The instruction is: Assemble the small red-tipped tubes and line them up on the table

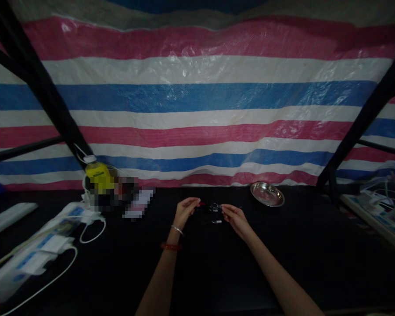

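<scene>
Over the middle of the black table (204,272), my left hand (186,208) is closed in a pinch, with a small red bit at its fingertips. My right hand (234,217) pinches at the other side, near a small shiny metal piece (214,207). Between the hands are small dark and silvery parts, too small to make out. Just below them a small metal-ended piece (219,221) lies on the table. A bracelet and a reddish bangle circle my left wrist.
A round metal dish (267,195) stands at the back right. At left are a yellow-labelled bottle (100,175), power strips (36,254) and white cables. Black frame bars (358,127) rise on both sides before a striped sheet (197,98). More cables lie far right.
</scene>
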`<state>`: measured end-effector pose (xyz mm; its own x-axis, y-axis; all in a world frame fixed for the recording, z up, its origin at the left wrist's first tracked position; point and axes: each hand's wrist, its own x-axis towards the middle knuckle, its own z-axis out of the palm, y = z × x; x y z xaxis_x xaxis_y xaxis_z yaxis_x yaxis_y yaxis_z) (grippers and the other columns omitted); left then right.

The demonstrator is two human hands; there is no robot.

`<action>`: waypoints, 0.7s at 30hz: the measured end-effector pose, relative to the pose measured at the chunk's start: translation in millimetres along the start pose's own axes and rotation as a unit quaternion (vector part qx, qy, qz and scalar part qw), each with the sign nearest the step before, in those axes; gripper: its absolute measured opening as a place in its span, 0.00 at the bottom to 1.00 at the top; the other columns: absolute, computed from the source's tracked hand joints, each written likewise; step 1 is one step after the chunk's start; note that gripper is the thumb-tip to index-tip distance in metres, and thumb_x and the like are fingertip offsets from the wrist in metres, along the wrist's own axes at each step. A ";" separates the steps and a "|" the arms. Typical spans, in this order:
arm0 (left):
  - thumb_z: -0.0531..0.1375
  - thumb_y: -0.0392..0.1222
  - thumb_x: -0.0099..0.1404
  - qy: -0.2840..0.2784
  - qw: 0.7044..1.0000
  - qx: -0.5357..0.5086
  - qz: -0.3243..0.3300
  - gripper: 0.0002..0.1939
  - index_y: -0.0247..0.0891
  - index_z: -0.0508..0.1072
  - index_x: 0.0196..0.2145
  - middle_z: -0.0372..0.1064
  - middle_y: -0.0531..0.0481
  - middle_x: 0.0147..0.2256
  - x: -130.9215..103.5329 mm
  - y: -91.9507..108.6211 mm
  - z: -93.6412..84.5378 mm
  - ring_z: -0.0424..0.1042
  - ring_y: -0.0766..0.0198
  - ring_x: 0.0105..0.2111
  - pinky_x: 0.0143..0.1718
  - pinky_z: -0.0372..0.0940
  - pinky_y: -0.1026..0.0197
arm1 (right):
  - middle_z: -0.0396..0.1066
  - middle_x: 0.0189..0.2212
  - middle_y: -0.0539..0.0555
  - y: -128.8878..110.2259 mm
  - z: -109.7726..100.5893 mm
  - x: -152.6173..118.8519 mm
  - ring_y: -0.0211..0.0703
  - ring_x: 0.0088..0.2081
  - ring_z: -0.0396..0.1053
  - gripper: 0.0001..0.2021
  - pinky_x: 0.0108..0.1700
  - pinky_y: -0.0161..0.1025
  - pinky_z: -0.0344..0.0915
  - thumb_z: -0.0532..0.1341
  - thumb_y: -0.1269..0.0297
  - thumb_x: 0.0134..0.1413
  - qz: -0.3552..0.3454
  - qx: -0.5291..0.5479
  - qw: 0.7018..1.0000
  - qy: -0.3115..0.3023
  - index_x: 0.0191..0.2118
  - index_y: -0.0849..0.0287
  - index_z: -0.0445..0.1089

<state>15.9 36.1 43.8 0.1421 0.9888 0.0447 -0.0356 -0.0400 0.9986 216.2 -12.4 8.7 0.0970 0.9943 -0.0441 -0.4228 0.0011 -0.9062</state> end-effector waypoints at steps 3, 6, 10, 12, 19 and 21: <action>0.67 0.52 0.44 -0.056 0.998 0.017 -0.005 0.22 0.35 0.76 0.34 0.73 0.49 0.26 -1.5 0.1 3.2 0.60 0.73 0.18 0.18 0.51 0.68 | 0.65 0.18 0.46 3.1 0.7 0.4 0.29 0.18 0.55 0.16 0.21 0.31 0.49 0.69 0.56 0.34 -0.036 -0.072 0.997 0.017 0.31 0.61 0.74; 0.69 0.48 0.42 -0.102 0.994 0.024 -0.001 0.20 0.34 0.77 0.33 0.75 0.46 0.29 -1.1 -3.5 6.2 0.66 0.68 0.23 0.20 0.55 0.67 | 0.64 0.18 0.45 4.6 0.5 0.1 0.30 0.17 0.53 0.17 0.20 0.31 0.47 0.68 0.54 0.35 -0.059 -0.125 0.990 0.033 0.32 0.61 0.74; 0.70 0.46 0.40 -0.118 0.993 0.026 -0.006 0.18 0.34 0.77 0.30 0.75 0.45 0.31 0.7 -9.7 7.8 0.70 0.63 0.28 0.26 0.61 0.65 | 0.65 0.19 0.47 5.1 -1.1 0.4 0.31 0.18 0.54 0.18 0.20 0.31 0.48 0.66 0.52 0.37 -0.086 -0.175 0.980 0.044 0.32 0.60 0.74; 0.69 0.46 0.41 -0.121 0.992 0.023 -0.004 0.17 0.34 0.77 0.30 0.75 0.46 0.30 1.6 -11.9 7.3 0.71 0.63 0.30 0.30 0.63 0.63 | 0.65 0.19 0.48 5.9 -2.0 1.0 0.32 0.19 0.55 0.17 0.21 0.32 0.49 0.66 0.52 0.36 -0.092 -0.185 0.977 0.045 0.31 0.59 0.74; 0.68 0.48 0.43 -0.106 0.989 0.096 0.036 0.17 0.34 0.78 0.30 0.72 0.49 0.24 5.7 -18.4 0.0 0.65 0.66 0.24 0.27 0.58 0.64 | 0.60 0.18 0.46 10.5 -6.3 5.7 0.30 0.17 0.51 0.21 0.19 0.31 0.48 0.61 0.49 0.42 -0.095 -0.119 0.984 0.088 0.38 0.61 0.73; 0.68 0.48 0.43 -0.105 0.985 0.127 0.047 0.17 0.33 0.78 0.29 0.68 0.52 0.21 6.8 -20.4 -2.0 0.61 0.69 0.22 0.24 0.54 0.65 | 0.61 0.20 0.47 9.9 -10.2 7.1 0.31 0.17 0.52 0.23 0.19 0.31 0.50 0.58 0.49 0.45 -0.127 -0.135 0.976 0.113 0.42 0.61 0.72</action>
<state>15.6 43.9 23.6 0.3520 0.9288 0.1158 0.1859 -0.1907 0.9639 221.9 -6.4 -4.9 0.3761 0.9170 0.1326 -0.1092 0.1860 -0.9765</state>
